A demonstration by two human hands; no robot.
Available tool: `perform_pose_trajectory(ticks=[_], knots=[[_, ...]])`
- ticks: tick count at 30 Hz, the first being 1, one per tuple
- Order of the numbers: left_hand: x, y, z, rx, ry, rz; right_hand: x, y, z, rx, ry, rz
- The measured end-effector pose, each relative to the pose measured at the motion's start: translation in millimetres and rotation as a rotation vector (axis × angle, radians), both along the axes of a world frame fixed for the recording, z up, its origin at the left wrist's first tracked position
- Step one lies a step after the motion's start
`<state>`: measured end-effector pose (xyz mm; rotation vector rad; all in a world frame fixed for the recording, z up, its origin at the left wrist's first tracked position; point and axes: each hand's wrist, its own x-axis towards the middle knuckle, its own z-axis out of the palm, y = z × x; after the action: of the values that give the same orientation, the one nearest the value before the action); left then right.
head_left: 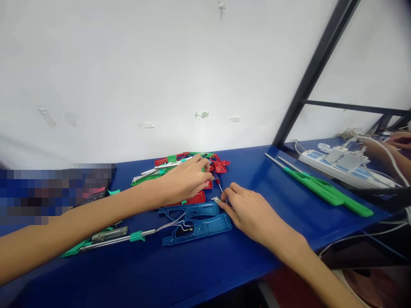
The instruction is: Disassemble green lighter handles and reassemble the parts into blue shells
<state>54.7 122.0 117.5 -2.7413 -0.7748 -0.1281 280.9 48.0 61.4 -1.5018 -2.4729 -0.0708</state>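
My left hand [191, 179] is over a pile of red and green plastic lighter parts, its bent fingers apart with a gap between thumb and forefinger. Just right of its fingertips lies a small screwdriver [217, 179] with a purple handle. Between the thumb and fingers of my right hand [245, 207] is a small pale part with a metallic end [217, 199], mostly hidden by the fingers. Below it lie two blue lighter casing halves [205, 229]. White wires [173, 223] run from a metal lighter tube [111, 244] over the nearer half.
Two green long-necked lighters [324, 188] lie at the right, by a black metal frame [308, 81]. Beyond the frame is a white power strip [346, 167] with plugs and cables; another person's arm [388, 158] shows there. A clear fuel tank [109, 234] lies front left.
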Motion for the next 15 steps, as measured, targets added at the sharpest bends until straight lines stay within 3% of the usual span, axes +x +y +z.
perform_pose_trajectory(ticks=[6, 11, 15], knots=[[24, 24, -7.5, -0.009, 0.065, 0.053, 5, -8, -14.3, 0.082, 0.05, -0.022], [30, 24, -4.0, -0.011, 0.133, 0.091, 13, -16, -33.2, 0.141, 0.258, -0.104], [36, 21, -1.2, -0.01, 0.167, 0.102, 16, -23, -33.4, 0.136, 0.408, -0.104]])
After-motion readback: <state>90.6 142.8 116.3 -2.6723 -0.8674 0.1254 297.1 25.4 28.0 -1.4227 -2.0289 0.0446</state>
